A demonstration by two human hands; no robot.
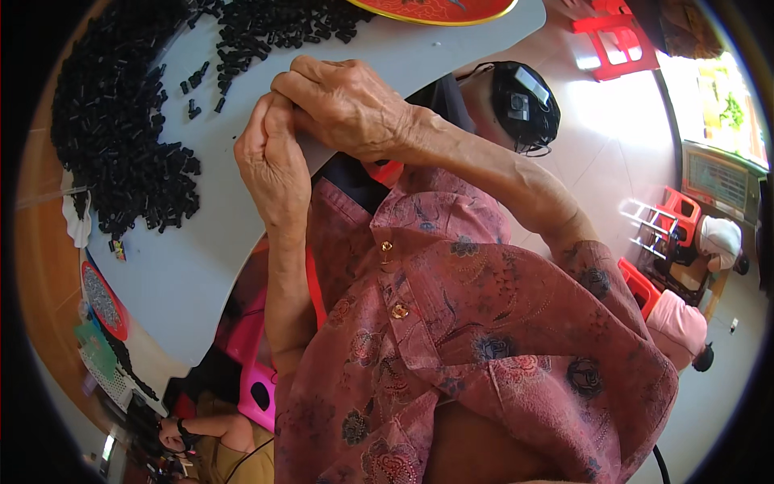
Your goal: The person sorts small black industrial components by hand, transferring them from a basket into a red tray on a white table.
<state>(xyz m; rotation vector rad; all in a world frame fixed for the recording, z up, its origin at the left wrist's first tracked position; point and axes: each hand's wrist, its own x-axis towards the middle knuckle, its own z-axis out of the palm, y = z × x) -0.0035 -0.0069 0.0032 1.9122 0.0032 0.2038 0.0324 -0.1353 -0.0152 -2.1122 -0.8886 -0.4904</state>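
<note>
My left hand [276, 165] and my right hand [351, 105] meet above the near edge of the grey-white table [197, 270]. Both have their fingers bent and pressed together, knuckles touching. Whatever lies between the fingertips is hidden by the hands. Just beyond and to the left is a large heap of small black cylindrical plastic parts [121, 137]. A second cluster of the same black parts [278, 28] spreads behind my hands, and a few loose ones [193, 78] lie between the two piles.
A red tray with a gold rim [443, 18] stands at the table's far edge. At left is a red dish of small grey pieces [103, 302]. A pink stool [256, 395], another person's arm [222, 433], a black cap with a camera [524, 105] and red stools [617, 44] surround the table.
</note>
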